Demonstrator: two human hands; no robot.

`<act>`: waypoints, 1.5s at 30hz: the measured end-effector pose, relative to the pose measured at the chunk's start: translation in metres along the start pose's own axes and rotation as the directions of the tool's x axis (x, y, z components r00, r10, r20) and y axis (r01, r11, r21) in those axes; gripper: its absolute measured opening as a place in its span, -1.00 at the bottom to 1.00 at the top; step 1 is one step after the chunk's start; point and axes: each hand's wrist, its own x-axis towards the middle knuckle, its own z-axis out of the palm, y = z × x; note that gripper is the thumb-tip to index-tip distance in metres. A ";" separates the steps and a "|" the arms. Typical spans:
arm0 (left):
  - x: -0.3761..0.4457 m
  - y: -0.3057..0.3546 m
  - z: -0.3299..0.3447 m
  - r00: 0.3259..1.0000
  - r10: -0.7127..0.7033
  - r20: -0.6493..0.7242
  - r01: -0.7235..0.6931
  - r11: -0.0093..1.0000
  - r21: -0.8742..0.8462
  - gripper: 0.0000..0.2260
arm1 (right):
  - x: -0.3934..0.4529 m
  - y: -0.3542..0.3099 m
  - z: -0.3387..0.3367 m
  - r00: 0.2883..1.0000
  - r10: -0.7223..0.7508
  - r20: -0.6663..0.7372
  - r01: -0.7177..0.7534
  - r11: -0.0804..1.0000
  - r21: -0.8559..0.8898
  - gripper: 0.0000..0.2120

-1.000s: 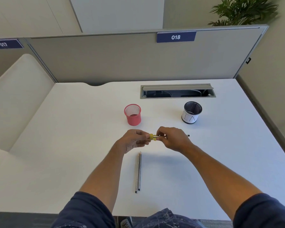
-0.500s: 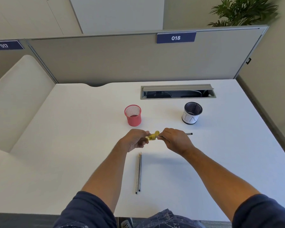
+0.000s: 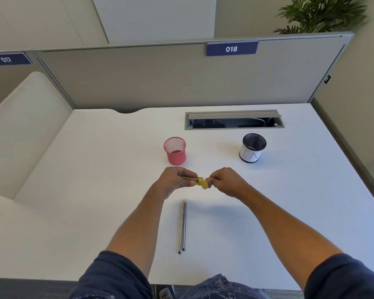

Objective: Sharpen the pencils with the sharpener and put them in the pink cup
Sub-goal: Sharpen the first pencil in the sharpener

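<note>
Gleaming yellow, the sharpener (image 3: 201,182) sits between both hands.

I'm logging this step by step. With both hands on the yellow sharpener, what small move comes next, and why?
Probably another twist of the pencil by the right hand, since the left hand grips the yellow sharpener, the pink cup holds no pencil, and two pencils wait on the desk.
</note>
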 end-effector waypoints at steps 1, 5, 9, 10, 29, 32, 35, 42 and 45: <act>0.000 0.000 -0.001 1.000 -0.002 0.005 0.002 1.000 -0.002 -0.71 | 0.001 -0.001 -0.001 0.999 0.020 0.039 -0.023 0.998 0.060 -0.73; -0.002 0.000 0.000 1.000 -0.004 0.002 0.004 0.999 -0.044 -0.75 | -0.001 -0.002 -0.007 0.996 -0.005 0.091 -0.007 0.990 0.139 -0.75; -0.002 0.000 0.000 1.000 -0.024 -0.006 0.024 0.997 -0.068 -0.80 | -0.006 0.000 -0.007 0.995 -0.064 0.080 0.052 0.987 0.150 -0.88; -0.001 -0.001 0.000 0.999 -0.031 -0.009 0.030 0.997 -0.075 -0.80 | -0.006 0.000 -0.006 0.995 -0.073 0.073 0.062 0.988 0.140 -0.87; 0.002 -0.003 0.004 0.993 -0.109 -0.044 0.102 0.984 -0.147 -0.69 | -0.015 0.013 0.012 0.665 -0.627 -0.406 0.377 0.751 -0.542 -0.89; 0.001 -0.003 0.004 0.996 -0.092 -0.006 0.090 0.987 -0.130 -0.74 | -0.017 0.015 0.012 0.721 -0.562 -0.407 0.344 0.798 -0.494 -0.89; -0.001 -0.004 0.003 0.997 -0.072 0.020 0.074 0.989 -0.125 -0.78 | -0.016 0.013 0.010 0.835 -0.425 -0.350 0.276 0.873 -0.402 -0.86; -0.003 -0.008 -0.001 0.999 -0.033 0.018 0.034 0.999 -0.038 -0.81 | -0.006 0.004 0.001 0.998 0.051 -0.027 -0.049 0.997 0.056 -0.78; -0.006 -0.007 -0.002 1.000 -0.021 0.021 0.021 0.999 -0.026 -0.77 | -0.004 0.003 -0.004 0.991 0.058 0.118 -0.079 0.979 0.187 -0.71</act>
